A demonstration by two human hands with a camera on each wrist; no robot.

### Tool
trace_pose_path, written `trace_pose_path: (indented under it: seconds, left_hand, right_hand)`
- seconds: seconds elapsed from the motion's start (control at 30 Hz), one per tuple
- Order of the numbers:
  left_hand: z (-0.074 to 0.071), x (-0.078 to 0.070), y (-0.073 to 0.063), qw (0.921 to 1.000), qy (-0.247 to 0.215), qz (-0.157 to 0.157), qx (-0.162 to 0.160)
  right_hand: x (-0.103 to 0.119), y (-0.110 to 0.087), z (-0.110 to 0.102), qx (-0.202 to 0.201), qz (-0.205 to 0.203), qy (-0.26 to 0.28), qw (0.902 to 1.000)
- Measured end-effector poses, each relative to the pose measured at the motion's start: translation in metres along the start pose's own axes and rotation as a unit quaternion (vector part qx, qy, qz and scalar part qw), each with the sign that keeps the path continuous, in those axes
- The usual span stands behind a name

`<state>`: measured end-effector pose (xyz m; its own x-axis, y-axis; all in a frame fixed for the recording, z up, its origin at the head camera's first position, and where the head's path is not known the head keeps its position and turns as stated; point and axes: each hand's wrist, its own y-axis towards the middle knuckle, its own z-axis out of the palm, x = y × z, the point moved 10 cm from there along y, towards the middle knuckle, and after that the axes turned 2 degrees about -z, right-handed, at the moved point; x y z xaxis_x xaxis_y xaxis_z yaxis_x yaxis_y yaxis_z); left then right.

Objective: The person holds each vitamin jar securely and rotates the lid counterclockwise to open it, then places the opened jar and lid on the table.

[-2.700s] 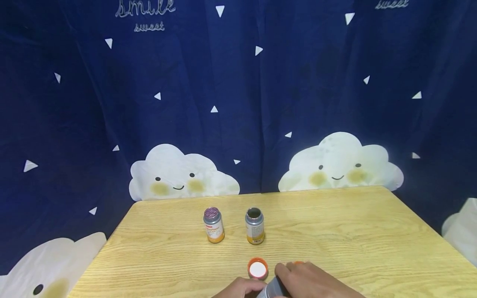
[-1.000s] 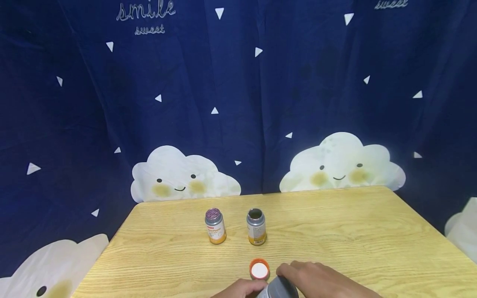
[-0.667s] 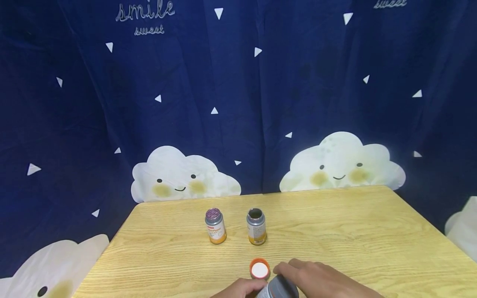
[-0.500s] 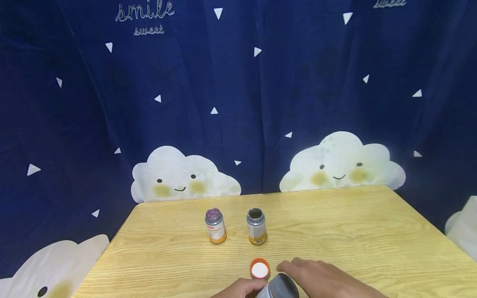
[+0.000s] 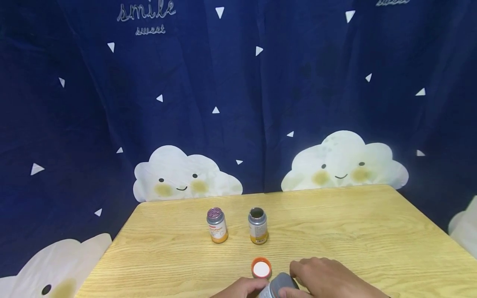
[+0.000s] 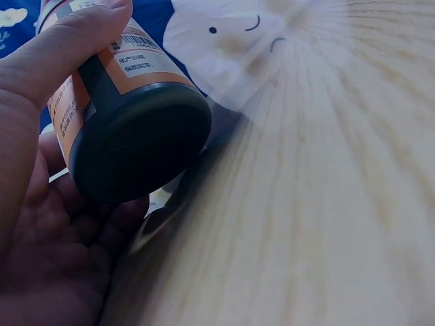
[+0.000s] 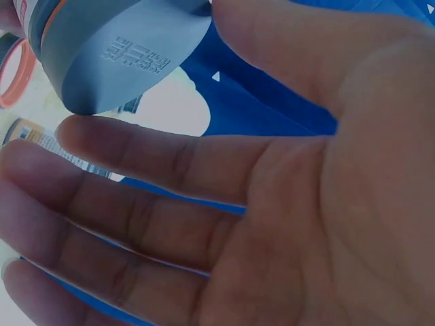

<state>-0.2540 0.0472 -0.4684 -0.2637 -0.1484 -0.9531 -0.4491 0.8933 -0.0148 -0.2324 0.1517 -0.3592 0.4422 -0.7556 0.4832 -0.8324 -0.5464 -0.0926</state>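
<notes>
My left hand [image 5: 242, 287] grips a dark grey supplement bottle [image 6: 146, 142] with an orange and white label, lying tilted above the table. In the left wrist view, thumb and fingers are round its body, the dark base facing the camera. At its other end is a grey cap [image 7: 136, 58] with raised characters. Beside this cap is my right hand [image 5: 324, 277], fingers fairly straight and spread. Its thumb is against the cap's rim; the index fingertip lies at the opposite edge, contact unclear. An orange lid [image 5: 261, 268], white inside up, lies just beyond the held bottle.
Two grey bottles without lids stand further back on the wooden table [image 5: 167, 240]. The left bottle [image 5: 217, 225] shows purplish contents at its mouth; the right bottle [image 5: 258, 226] has a dark mouth. A blue cloud-printed curtain [image 5: 261, 103] hangs behind the table.
My right hand covered the bottle's end, then lifted its fingers off and shifted right; its thumb now shows over the cap. My left hand keeps its grip. The standing bottles and orange lid have not moved.
</notes>
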Motion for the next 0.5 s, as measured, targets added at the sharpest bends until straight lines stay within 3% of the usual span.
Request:
trace_pose_path:
  seconds: [0.2,0.5]
  left_hand:
    - [0.0006,0.0001,0.0006,1.0000,0.003,0.004,0.001]
    - [-0.0007,-0.0007,0.0015,0.9998,0.019,0.010,-0.005]
  right_hand:
    - [-0.0014,0.0009,0.0028,0.014,0.008,0.015,0.9998]
    - [0.0031,0.0002,0.0042,0.018,-0.013,0.048,0.9986]
